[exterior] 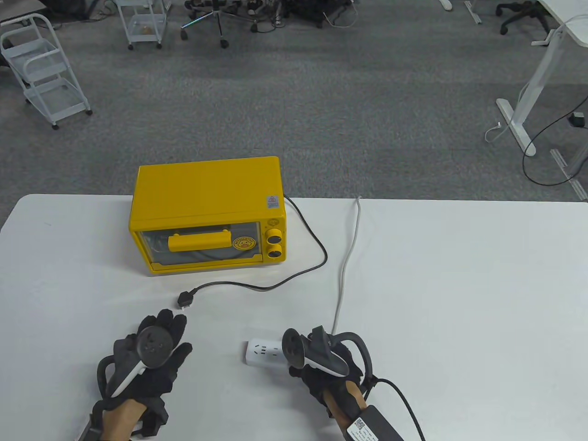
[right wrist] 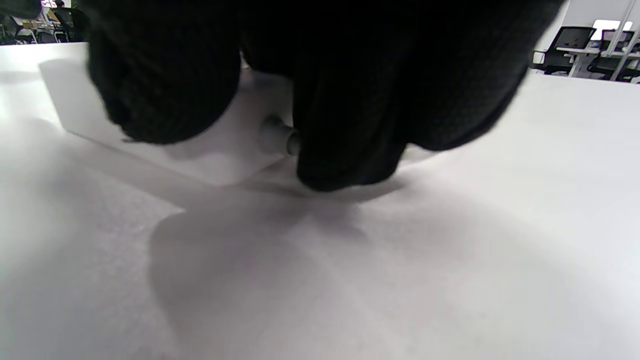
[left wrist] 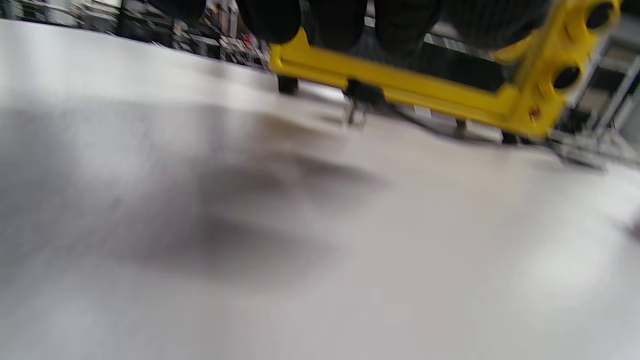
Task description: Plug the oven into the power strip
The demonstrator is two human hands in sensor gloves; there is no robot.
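A yellow toaster oven stands at the table's back left; it also shows in the left wrist view. Its black cord curls to the front and ends in a black plug lying loose on the table. My left hand hovers just in front of the plug, fingers spread, holding nothing. A white power strip lies at the front centre. My right hand rests on its right end, fingers curled over the strip's white body.
The power strip's white cable runs back over the table's far edge. The white table has bare room to the right. Carts, chairs and desk legs stand on the carpet beyond.
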